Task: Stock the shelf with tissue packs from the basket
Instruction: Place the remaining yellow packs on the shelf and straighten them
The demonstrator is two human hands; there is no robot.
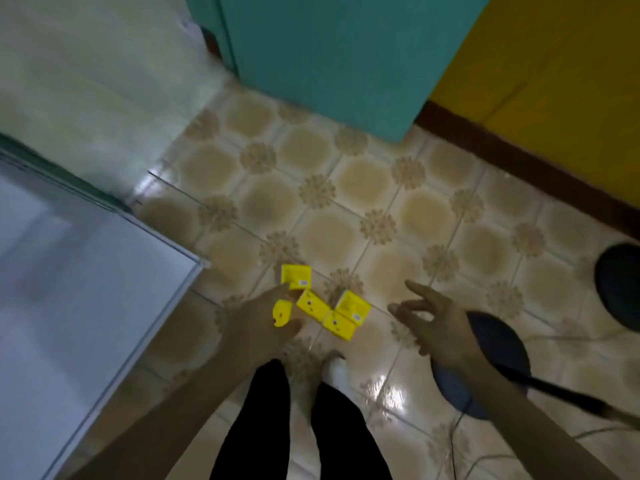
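Five yellow tissue packs [353,306] lie on the floor [346,220] ahead of the white sock [337,368]. The left hand [263,323] pinches one; the right hand [433,323], right of the sock, is spread and holds nothing. Best to grip each flat, I think. Their labels [303,282] are too blurry to read.

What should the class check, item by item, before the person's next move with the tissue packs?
1. Are the small yellow tissue packs found: ok, scattered on the patterned tiled floor.
2. Grip of the left hand on the nearest pack: cannot tell, blurred.
3. Is the right hand free: ok, fingers relaxed, holding nothing.
4. Is the basket in view: not ok, none visible.
5. Is the shelf in view: cannot tell; only a white flat surface at left.
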